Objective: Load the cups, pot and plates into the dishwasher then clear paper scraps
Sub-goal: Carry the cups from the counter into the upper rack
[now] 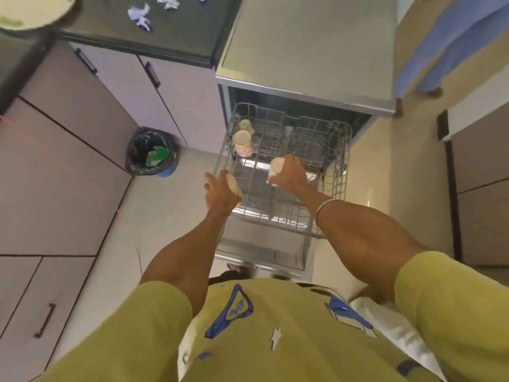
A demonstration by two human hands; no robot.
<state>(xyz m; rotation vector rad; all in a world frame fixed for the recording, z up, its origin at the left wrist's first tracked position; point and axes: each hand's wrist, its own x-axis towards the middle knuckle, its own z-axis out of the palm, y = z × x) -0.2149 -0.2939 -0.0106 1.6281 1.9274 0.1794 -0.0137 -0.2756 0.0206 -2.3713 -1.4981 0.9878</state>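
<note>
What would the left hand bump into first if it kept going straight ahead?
Probably the rack: the left hand, holding a cup, points up along the rack's left side toward the two cups already in it. Those look like the first things in line, though depth is hard to judge.

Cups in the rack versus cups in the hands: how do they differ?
The two cups in the rack sit free along the upper rack's left side; the left hand's cup and right hand's cup are gripped above its front. The left hand and right hand partly hide theirs. All look cream.
</note>
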